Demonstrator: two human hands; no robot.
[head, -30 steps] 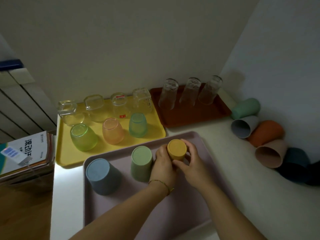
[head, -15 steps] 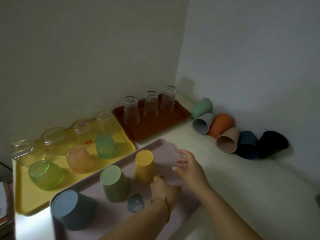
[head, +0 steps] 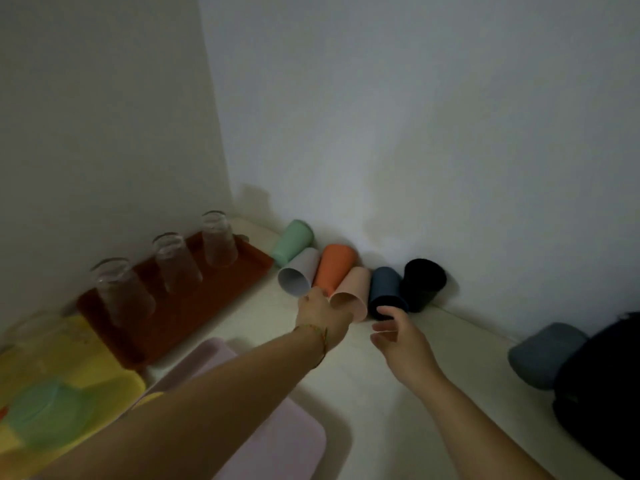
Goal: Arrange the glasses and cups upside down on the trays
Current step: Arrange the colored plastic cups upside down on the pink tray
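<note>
on the counter (head: 349, 382), along the wall, on their sides in a close row: mint cup (head: 292, 241), grey cup (head: 298, 276), orange cup (head: 335, 266), pink cup (head: 350, 296), navy cup (head: 385, 289), black cup (head: 423, 283). mouths of grey, pink and navy toward the camera. none of these on a tray. well to the right, apart from the row, slate cup (head: 543, 355) on its side, beside a dark bulky thing too dim to name.

left hand (head: 323, 315) out at the row, back of the hand up, between the rims of grey cup and pink cup, at the near end of orange cup. fingers hidden behind the hand; cannot tell whether curled round a cup or only touching. bracelet (head: 320, 336) on the wrist.

right hand (head: 400, 342) just before navy cup's mouth, fingers loosely spread and a little bent, thumb apart, holding nothing; contact with the rim unclear.

to the left, brown tray (head: 194, 308) against the other wall, three glasses (head: 176, 263) upside down in a line on it. nearer, yellow tray (head: 79, 355), blurred, with a green glass (head: 45, 414). under the left forearm, lilac tray (head: 284, 441).
</note>
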